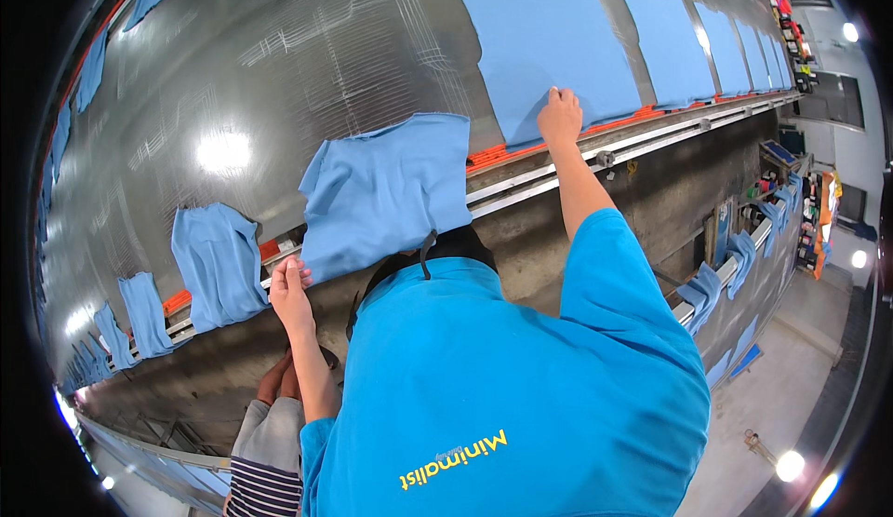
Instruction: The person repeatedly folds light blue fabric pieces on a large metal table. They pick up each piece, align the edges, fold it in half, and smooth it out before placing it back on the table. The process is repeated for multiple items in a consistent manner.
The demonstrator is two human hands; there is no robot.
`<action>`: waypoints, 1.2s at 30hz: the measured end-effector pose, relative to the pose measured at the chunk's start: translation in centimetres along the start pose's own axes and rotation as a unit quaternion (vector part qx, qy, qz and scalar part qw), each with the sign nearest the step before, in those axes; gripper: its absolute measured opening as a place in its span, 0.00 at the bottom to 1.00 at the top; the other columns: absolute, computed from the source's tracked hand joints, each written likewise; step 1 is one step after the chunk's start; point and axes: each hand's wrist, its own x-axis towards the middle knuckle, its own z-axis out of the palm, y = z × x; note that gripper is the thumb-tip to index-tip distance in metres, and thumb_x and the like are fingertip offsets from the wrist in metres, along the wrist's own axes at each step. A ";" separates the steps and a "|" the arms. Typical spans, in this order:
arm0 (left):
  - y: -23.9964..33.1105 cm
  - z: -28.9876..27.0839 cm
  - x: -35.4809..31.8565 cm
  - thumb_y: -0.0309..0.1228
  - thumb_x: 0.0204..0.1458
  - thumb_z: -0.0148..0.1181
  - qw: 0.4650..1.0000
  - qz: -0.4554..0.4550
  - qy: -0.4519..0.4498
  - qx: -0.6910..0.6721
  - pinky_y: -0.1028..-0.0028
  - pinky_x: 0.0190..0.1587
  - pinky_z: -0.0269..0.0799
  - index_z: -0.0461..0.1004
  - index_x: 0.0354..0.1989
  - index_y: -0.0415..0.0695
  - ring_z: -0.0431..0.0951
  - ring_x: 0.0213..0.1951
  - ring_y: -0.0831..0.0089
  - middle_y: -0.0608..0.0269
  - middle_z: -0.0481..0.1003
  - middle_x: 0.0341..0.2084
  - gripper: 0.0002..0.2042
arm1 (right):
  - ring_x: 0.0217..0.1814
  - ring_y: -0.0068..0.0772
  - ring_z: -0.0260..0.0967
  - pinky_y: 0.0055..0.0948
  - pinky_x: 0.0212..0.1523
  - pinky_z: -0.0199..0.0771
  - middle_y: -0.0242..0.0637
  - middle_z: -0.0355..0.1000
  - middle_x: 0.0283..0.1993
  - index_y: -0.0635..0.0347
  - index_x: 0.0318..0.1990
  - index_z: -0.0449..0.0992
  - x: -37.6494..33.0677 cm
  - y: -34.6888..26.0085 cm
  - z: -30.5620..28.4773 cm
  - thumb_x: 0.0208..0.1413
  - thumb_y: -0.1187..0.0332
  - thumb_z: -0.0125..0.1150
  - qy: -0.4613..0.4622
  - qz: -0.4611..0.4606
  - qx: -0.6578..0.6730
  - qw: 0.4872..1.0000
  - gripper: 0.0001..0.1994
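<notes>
My left hand (291, 277) is closed in a pinch at the lower left corner of a rumpled blue fabric piece (391, 187), which hangs partly over the table's near edge against my front. My right hand (560, 119) reaches farther right, its fingers curled over the near part of a blue fabric panel (549, 42). That panel lies flat and smooth on the dark table (279, 80). Whatever the right fingers may grip is hidden under them. Between the two pieces a strip of the dark tabletop shows.
Several flat blue panels (665, 42) continue to the right. More draped pieces (219, 266) hang along the edge to the left. A metal rail (521, 182) borders the table. Behind me on the left stands a person in grey shorts (270, 433); another table with blue pieces (702, 294) is at right.
</notes>
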 end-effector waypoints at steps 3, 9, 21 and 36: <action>0.3 0.5 -0.4 0.37 0.70 0.58 1.000 -0.002 0.005 -0.014 0.78 0.39 0.75 0.78 0.50 0.39 0.78 0.37 0.79 0.64 0.80 0.38 0.13 | 0.52 0.50 0.75 0.47 0.51 0.76 0.43 0.77 0.46 0.54 0.49 0.83 1.6 1.7 -0.4 0.62 0.65 0.60 -0.008 0.072 0.108 0.992 0.11; 0.8 2.2 -0.6 0.38 0.70 0.58 0.999 0.005 0.038 -0.026 0.78 0.38 0.76 0.77 0.50 0.39 0.79 0.36 0.79 0.63 0.80 0.39 0.14 | 0.49 0.51 0.78 0.48 0.47 0.79 0.42 0.78 0.44 0.56 0.45 0.82 3.8 3.6 -2.0 0.62 0.65 0.60 -0.098 -0.055 0.106 0.988 0.09; 0.5 9.3 -1.6 0.38 0.70 0.58 0.999 0.005 0.029 0.013 0.76 0.38 0.76 0.77 0.52 0.39 0.79 0.36 0.78 0.63 0.79 0.40 0.15 | 0.43 0.51 0.81 0.47 0.41 0.80 0.48 0.79 0.39 0.59 0.39 0.79 5.2 2.8 -2.8 0.58 0.65 0.57 -0.203 -0.170 0.014 0.964 0.09; -3.0 1.1 5.6 0.42 0.61 0.65 0.914 0.158 0.091 0.362 0.59 0.56 0.75 0.79 0.54 0.35 0.82 0.48 0.54 0.45 0.81 0.46 0.22 | 0.48 0.53 0.81 0.46 0.48 0.81 0.56 0.82 0.43 0.71 0.42 0.82 -21.2 -2.6 -10.5 0.61 0.45 0.62 -0.508 -0.051 0.368 0.777 0.29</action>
